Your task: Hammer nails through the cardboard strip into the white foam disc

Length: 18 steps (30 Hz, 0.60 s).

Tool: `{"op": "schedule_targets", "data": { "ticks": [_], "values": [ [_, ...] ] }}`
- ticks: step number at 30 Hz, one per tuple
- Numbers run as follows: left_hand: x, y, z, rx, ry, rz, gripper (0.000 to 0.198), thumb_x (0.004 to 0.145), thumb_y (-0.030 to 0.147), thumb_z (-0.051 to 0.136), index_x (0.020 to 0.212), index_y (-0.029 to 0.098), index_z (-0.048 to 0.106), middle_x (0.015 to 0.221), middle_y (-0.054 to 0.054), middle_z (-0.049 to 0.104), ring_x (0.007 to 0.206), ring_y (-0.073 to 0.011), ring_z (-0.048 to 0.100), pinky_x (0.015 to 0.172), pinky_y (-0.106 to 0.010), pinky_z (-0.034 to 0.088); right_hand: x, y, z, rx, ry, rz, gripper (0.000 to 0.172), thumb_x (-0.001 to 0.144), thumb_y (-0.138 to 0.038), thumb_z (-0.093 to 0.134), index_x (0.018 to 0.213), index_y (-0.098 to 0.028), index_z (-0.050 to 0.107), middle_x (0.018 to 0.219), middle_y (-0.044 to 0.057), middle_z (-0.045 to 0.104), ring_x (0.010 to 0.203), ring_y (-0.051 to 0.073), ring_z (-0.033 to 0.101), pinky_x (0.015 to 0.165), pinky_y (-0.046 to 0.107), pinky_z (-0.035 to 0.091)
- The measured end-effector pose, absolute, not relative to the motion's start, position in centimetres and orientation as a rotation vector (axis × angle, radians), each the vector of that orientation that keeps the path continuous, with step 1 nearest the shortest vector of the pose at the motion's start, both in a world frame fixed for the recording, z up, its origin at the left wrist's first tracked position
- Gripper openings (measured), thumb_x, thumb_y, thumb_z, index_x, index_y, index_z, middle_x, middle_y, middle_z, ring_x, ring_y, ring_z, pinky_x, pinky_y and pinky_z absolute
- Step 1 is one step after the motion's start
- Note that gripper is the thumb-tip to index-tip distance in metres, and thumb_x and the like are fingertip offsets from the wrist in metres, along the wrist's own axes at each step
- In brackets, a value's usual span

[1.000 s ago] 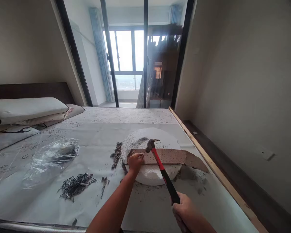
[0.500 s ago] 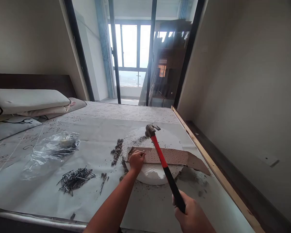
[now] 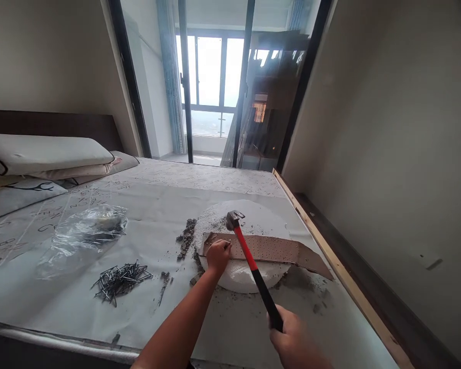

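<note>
My right hand (image 3: 288,333) is wrapped round the black grip of a claw hammer (image 3: 249,256) with a red upper shaft. The hammer's metal head hovers just above and beyond my left hand (image 3: 217,254). That hand rests on a brown cardboard strip (image 3: 269,248) dotted with rows of small holes. Its thumb and forefinger pinch a nail (image 3: 229,242), of which only the tip end shows. Under the strip lies a round white foam-like disc (image 3: 240,279). The strip's right end sticks out past the disc and bends down.
A pile of nails (image 3: 120,282) lies on the sheet to the left, with a clear plastic bag (image 3: 82,236) behind it. Grey crumbs (image 3: 186,239) border the disc. A wooden rail (image 3: 330,256) runs along the right edge. Folded bedding (image 3: 46,154) sits at the far left.
The hammer head has come down and a little left, nearer my left hand. My right hand has shifted slightly left. My left hand keeps its place on the strip.
</note>
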<state>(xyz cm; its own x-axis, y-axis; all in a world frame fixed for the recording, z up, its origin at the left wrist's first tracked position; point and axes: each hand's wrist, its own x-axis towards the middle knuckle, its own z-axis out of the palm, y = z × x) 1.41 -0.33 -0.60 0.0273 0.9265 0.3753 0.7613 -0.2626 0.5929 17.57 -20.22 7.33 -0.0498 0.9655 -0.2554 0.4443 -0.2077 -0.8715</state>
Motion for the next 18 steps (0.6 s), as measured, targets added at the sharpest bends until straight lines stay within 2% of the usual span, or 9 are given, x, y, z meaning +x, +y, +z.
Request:
{"op": "schedule_targets", "data": {
  "ticks": [9, 15, 18],
  "values": [
    [1.5, -0.4, -0.4, 2.101, 1.778, 1.006, 0.021, 0.081, 0.029, 0.049, 0.077, 0.02, 0.068, 0.083, -0.003, 0.068, 0.077, -0.0149, 0.059, 0.064, -0.023, 0.038, 18.4, -20.7, 7.1, -1.682, -1.543, 1.125, 0.011, 0.063, -0.012, 0.04, 0.062, -0.022, 0.034, 0.055, -0.005, 0.031, 0.052, 0.011, 0.029, 0.047, 0.022, 0.024],
    [1.4, -0.2, -0.6, 2.108, 1.799, 0.995, 0.02, 0.08, 0.029, 0.05, 0.076, 0.02, 0.068, 0.08, -0.002, 0.068, 0.076, -0.0147, 0.06, 0.063, -0.023, 0.037, 17.6, -20.2, 6.5, -1.702, -1.513, 1.204, 0.012, 0.061, -0.009, 0.04, 0.059, -0.02, 0.037, 0.056, -0.004, 0.036, 0.055, 0.011, 0.033, 0.049, 0.021, 0.026],
    [1.3, -0.2, -0.6, 2.123, 1.786, 0.969, 0.021, 0.081, 0.029, 0.049, 0.075, 0.02, 0.067, 0.08, -0.002, 0.067, 0.077, -0.0148, 0.059, 0.064, -0.023, 0.037, 17.5, -20.6, 7.2, -1.644, -1.521, 1.131, 0.011, 0.065, -0.012, 0.04, 0.061, -0.021, 0.036, 0.054, -0.006, 0.032, 0.052, 0.011, 0.03, 0.047, 0.022, 0.024]
  ]
}}
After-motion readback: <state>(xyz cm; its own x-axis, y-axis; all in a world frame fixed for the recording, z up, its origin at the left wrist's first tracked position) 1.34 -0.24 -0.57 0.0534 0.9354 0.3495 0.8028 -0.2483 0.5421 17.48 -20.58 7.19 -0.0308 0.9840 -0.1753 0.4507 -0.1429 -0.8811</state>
